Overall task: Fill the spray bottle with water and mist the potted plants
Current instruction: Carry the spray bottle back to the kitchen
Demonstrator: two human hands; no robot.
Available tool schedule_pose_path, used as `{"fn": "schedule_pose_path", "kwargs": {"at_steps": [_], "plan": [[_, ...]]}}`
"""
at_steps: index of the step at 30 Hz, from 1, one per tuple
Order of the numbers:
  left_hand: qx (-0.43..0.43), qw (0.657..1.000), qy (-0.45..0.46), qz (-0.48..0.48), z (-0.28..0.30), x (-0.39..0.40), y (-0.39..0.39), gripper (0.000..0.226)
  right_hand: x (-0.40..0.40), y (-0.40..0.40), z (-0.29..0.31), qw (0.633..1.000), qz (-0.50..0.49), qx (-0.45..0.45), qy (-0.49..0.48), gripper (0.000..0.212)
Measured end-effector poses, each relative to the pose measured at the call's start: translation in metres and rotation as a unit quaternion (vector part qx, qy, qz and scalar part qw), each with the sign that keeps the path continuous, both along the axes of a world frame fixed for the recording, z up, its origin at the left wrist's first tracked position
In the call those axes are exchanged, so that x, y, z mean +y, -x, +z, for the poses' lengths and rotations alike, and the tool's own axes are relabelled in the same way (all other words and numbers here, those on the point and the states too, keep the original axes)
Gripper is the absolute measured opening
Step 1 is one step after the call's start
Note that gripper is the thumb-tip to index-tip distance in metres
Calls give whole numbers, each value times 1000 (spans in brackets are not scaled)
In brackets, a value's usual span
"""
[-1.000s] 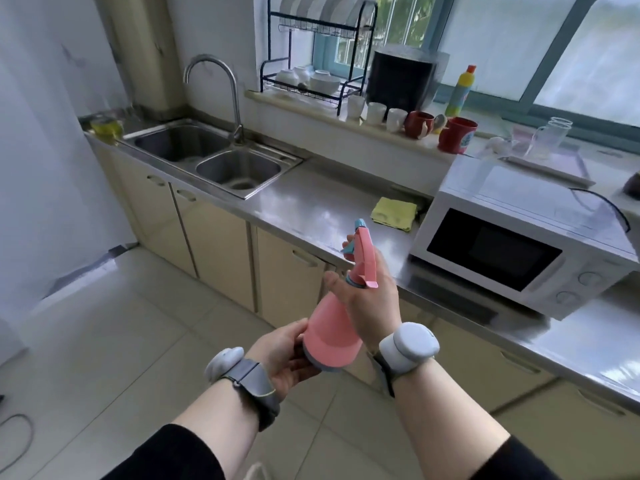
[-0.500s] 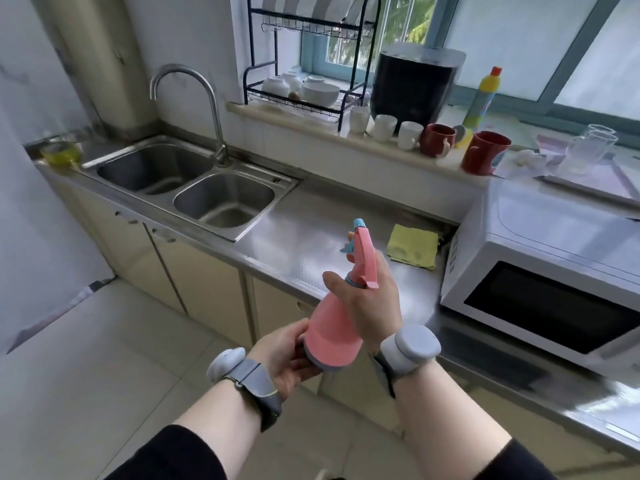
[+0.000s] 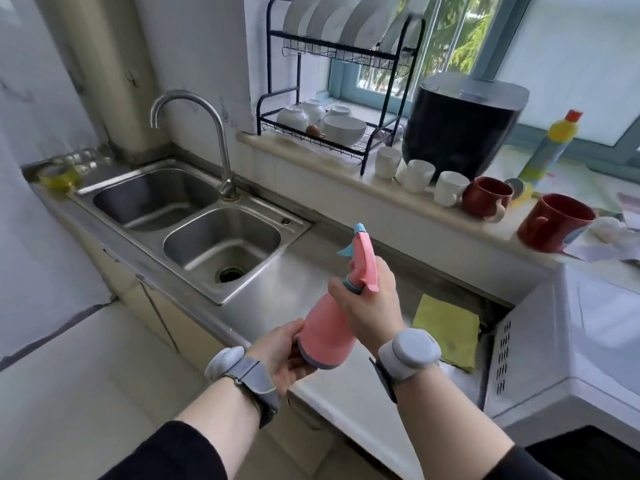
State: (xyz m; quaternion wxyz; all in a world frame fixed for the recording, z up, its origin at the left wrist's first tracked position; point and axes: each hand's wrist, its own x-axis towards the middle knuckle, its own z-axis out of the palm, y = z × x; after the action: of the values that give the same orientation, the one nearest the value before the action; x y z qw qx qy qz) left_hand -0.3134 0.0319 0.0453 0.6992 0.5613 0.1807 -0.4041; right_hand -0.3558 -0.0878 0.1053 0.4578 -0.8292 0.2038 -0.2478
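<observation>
I hold a pink spray bottle (image 3: 327, 332) with a blue nozzle tilted over the steel counter's front edge. My right hand (image 3: 372, 306) grips its neck just below the pink spray head. My left hand (image 3: 282, 351) cups and holds the grey base from below. A double steel sink (image 3: 194, 223) lies ahead to the left, with a curved chrome tap (image 3: 207, 133) behind it. No water runs from the tap. No potted plant is in view.
A yellow cloth (image 3: 446, 330) lies on the counter beside a white microwave (image 3: 568, 344) at right. On the sill stand a dish rack (image 3: 339, 81), white cups (image 3: 415, 174), red mugs (image 3: 554, 221), a black appliance (image 3: 464, 129) and a yellow bottle (image 3: 550, 147).
The view has come closer to the counter and sink, which now lie nearer and more central. Both hands keep the same hold on the bottle.
</observation>
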Motion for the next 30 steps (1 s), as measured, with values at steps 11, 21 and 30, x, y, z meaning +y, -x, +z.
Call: {"fn": "schedule_pose_path", "kwargs": {"at_steps": [11, 21, 30], "plan": [[38, 998, -8, 44, -7, -58, -114, 23, -58, -112, -21, 992, -17, 70, -101, 20], [70, 996, -47, 13, -50, -85, -251, 22, -81, -225, -47, 984, -45, 76, -157, 12], [74, 995, -57, -15, -84, -98, -325, 22, -99, -309, -86, 970, -94, 129, -181, 12]]}}
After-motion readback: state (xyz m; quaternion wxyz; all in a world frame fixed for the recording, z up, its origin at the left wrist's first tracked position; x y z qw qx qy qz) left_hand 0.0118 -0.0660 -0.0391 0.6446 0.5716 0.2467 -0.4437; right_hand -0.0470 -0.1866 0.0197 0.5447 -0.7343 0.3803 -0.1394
